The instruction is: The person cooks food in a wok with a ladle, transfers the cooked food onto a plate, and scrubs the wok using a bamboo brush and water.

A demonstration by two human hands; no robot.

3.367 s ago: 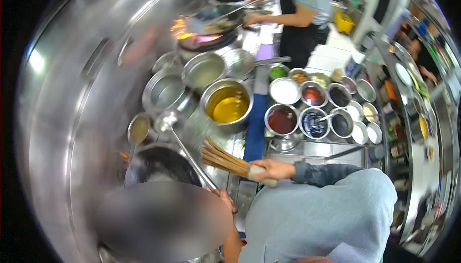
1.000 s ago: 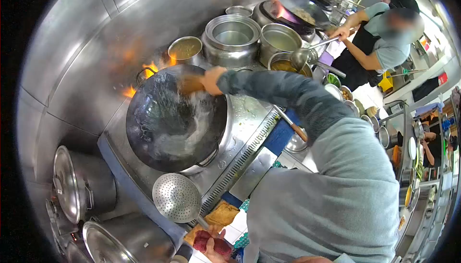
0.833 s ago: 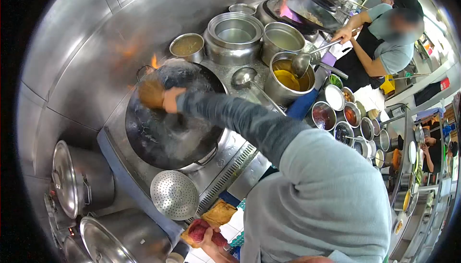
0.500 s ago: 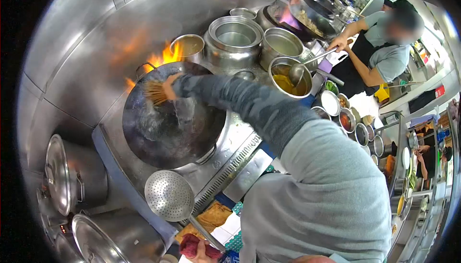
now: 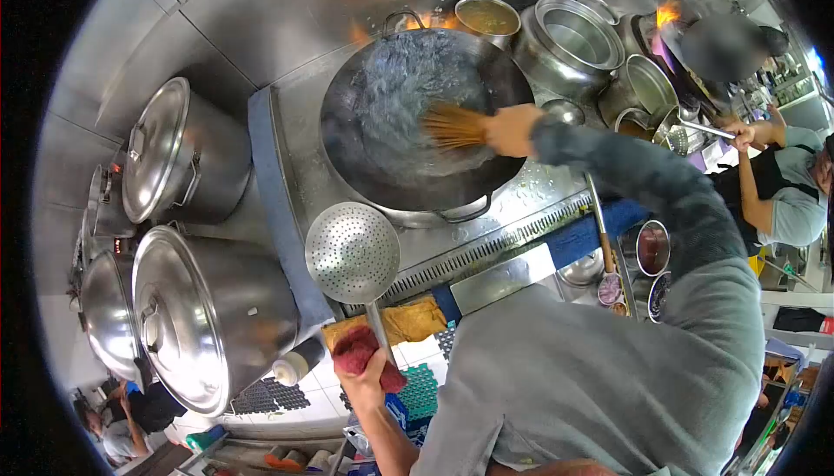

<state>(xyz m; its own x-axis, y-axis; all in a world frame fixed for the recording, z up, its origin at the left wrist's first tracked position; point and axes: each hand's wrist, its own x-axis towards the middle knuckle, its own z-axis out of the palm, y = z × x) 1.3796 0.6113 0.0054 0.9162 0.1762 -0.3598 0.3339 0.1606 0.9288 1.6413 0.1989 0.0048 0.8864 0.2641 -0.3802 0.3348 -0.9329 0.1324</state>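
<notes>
My right hand grips a bamboo brush, whose bristles are in the bubbling, steaming water of a large dark wok. Flames show behind the wok's far rim. At the bottom, my left hand is closed around a red cloth, near the handle of a perforated strainer. The strainer's round head lies in front of the wok, at the stove edge. Whether the left hand also grips the strainer's handle is unclear.
Large lidded pots stand on the left. Metal pots and a ladle are right of the wok. A co-worker stands at the far right by another burner. A yellow-brown cloth lies along the front edge.
The view has swung, so the wok sits higher and farther right. The brush has moved from the wok's left side towards its right side. The flames look lower.
</notes>
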